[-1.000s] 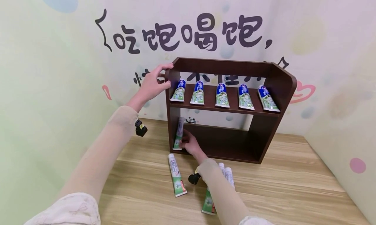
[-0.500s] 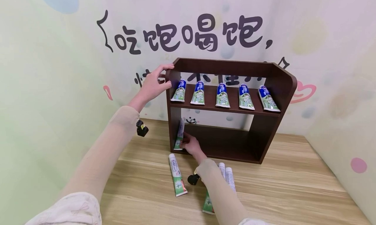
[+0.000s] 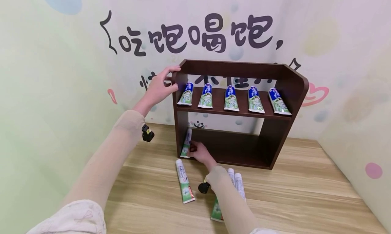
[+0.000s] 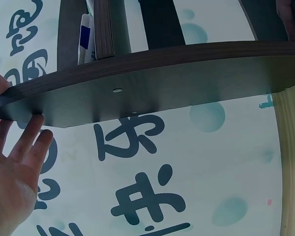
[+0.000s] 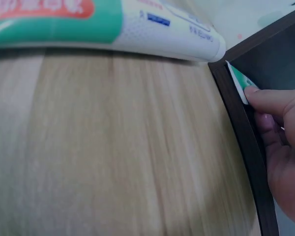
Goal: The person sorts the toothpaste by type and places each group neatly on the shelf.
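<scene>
My left hand [image 3: 160, 88] grips the upper left side panel of a dark brown two-tier shelf [image 3: 235, 113]. In the left wrist view its thumb and fingers sit on opposite faces of that panel. Inside the lower tier, at the far left, my right hand [image 3: 200, 151] pinches a green-and-white toothpaste tube [image 3: 187, 144] near its flat crimped end. That tube leans back beside the left wall, cap end deeper in. The right wrist view shows the thumb on the tube's green end [image 5: 240, 81], right at the shelf's front edge.
Several blue-and-green toothpaste tubes [image 3: 231, 99] stand in a row on the upper tier. A green-and-white tube [image 3: 184, 183] lies on the wooden table [image 3: 146, 193] before the shelf. More such tubes [image 3: 239, 186] lie partly under my right forearm. A patterned wall stands behind.
The cap end of the tube in my right hand has come down, so the tube lies lower in the bottom tier. My left hand stays on the side panel.
</scene>
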`<control>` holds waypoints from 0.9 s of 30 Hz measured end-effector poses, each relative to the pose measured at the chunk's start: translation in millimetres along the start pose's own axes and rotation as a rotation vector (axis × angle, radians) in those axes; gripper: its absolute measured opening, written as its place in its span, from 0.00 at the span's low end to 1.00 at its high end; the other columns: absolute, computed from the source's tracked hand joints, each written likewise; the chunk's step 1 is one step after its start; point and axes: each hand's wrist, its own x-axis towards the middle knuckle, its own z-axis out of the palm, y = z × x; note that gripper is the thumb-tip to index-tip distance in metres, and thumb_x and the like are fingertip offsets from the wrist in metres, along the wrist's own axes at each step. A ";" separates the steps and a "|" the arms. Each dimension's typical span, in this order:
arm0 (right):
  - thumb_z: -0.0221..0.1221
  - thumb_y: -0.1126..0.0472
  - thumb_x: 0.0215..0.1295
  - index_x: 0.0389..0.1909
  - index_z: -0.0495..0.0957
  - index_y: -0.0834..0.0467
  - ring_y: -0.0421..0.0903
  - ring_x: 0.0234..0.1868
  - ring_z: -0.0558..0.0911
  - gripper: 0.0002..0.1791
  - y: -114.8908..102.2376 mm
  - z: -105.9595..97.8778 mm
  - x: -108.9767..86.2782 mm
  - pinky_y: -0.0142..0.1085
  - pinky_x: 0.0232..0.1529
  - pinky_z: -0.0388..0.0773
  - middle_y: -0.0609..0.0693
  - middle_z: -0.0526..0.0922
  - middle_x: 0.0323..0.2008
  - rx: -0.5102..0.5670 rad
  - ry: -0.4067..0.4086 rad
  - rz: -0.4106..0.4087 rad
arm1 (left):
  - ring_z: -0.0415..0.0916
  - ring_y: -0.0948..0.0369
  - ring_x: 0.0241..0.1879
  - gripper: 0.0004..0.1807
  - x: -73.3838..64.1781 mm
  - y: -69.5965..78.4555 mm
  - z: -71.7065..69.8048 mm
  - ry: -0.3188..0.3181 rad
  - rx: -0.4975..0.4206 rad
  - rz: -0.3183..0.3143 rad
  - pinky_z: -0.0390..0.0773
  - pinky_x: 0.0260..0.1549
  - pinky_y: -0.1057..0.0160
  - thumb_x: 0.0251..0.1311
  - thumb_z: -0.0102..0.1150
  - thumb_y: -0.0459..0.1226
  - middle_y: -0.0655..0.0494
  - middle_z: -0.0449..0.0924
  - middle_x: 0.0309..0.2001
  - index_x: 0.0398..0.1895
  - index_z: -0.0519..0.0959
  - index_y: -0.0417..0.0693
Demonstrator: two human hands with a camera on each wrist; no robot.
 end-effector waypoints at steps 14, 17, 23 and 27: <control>0.69 0.66 0.55 0.73 0.59 0.65 0.52 0.52 0.79 0.45 0.0 -2.4 -6.6 0.43 0.55 0.80 0.62 0.75 0.54 -0.019 -0.065 0.019 | 0.77 0.52 0.55 0.30 -0.4 0.4 0.0 -0.002 -0.001 -0.006 0.81 0.47 0.56 0.59 0.57 0.35 0.70 0.65 0.72 0.66 0.71 0.63; 0.69 0.66 0.56 0.73 0.61 0.65 0.52 0.52 0.79 0.44 -0.2 -2.9 -8.3 0.44 0.54 0.80 0.62 0.74 0.54 -0.028 -0.053 0.010 | 0.77 0.51 0.55 0.30 0.1 0.8 0.2 -0.004 0.003 -0.003 0.81 0.46 0.56 0.59 0.57 0.35 0.70 0.65 0.73 0.66 0.70 0.63; 0.67 0.64 0.58 0.71 0.64 0.66 0.52 0.51 0.79 0.39 0.3 -1.9 -9.1 0.44 0.52 0.80 0.62 0.75 0.54 -0.039 -0.015 -0.004 | 0.77 0.51 0.55 0.30 0.1 1.0 -0.2 0.000 0.003 0.004 0.82 0.46 0.56 0.59 0.57 0.35 0.69 0.65 0.73 0.66 0.71 0.62; 0.67 0.64 0.59 0.70 0.65 0.64 0.53 0.51 0.80 0.38 0.7 -0.6 -9.0 0.44 0.53 0.80 0.62 0.75 0.55 -0.037 -0.010 0.005 | 0.77 0.51 0.55 0.30 -0.5 1.0 -0.4 -0.002 0.005 0.001 0.82 0.45 0.56 0.59 0.57 0.35 0.68 0.65 0.73 0.66 0.70 0.62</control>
